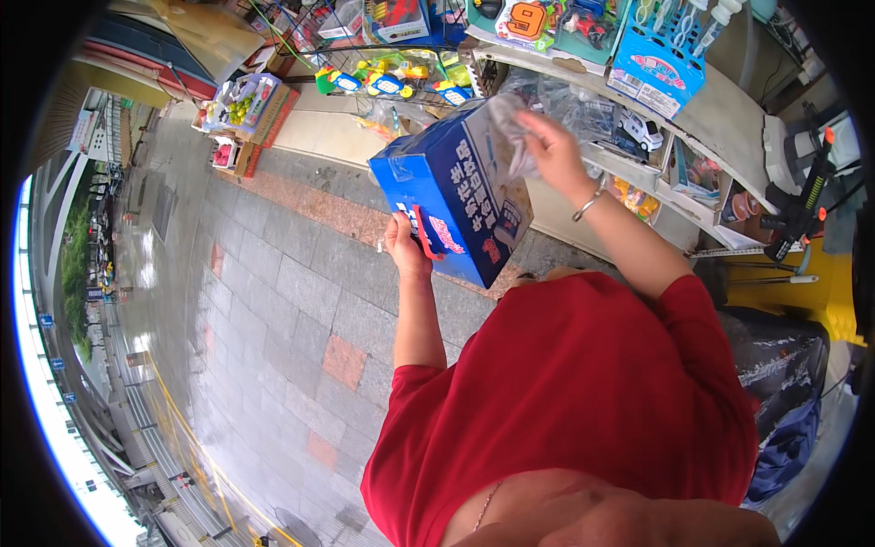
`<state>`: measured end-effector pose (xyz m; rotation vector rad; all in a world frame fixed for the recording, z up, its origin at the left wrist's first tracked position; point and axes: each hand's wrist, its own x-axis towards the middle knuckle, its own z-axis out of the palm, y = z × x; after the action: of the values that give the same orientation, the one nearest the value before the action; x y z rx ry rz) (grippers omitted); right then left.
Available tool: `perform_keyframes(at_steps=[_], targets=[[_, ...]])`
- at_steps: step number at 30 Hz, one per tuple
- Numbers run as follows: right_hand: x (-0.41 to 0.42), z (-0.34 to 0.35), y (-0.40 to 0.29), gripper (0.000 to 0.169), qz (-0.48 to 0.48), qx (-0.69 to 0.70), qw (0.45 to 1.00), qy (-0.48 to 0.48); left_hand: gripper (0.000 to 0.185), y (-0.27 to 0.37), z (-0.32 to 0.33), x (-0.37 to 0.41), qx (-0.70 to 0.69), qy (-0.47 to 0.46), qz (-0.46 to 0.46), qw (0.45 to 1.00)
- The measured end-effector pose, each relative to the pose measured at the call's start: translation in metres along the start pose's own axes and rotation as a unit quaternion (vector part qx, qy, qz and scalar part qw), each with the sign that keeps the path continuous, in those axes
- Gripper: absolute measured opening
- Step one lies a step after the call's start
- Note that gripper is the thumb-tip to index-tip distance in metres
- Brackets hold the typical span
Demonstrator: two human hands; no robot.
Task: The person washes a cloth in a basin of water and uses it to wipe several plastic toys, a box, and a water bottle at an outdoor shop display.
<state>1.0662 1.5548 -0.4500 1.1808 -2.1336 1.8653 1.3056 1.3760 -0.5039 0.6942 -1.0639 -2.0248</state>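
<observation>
A blue printed carton (448,195) with a red plastic handle (424,236) is held up in front of my red shirt, tilted. My left hand (407,247) grips the carton by that handle, its fingers wrapped around it at the near left face. A greyish cloth (513,133), blurred, hangs from my right hand (555,154), which pinches it over the carton's upper right side. A metal bangle is on my right wrist. Whether the cloth touches the carton I cannot tell.
Shelves (724,130) with packaged toys and a blue box of bubble wands (657,72) stand at the upper right. A wire rack (403,51) holds yellow and green toys. Cartons of fruit (253,109) stand at the upper left. Grey paving (294,287) spreads to the left, with yellow rails beyond.
</observation>
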Motion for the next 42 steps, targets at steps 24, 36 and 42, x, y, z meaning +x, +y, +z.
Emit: perform_keyframes(at_steps=[24,36,42], targets=[[-0.016,-0.015,0.042,0.033,0.075,-0.127,0.989,0.005,0.061,-0.007,0.026,0.016,-0.218,0.154,-0.152,0.952],[-0.021,0.0,-0.009,0.034,-0.021,-0.204,0.973,-0.103,0.051,-0.04,0.037,0.01,-0.312,0.203,-0.232,0.899],[-0.023,-0.027,0.087,0.035,0.157,-0.147,0.976,0.036,0.059,-0.024,0.032,0.02,-0.218,0.145,-0.156,0.952]])
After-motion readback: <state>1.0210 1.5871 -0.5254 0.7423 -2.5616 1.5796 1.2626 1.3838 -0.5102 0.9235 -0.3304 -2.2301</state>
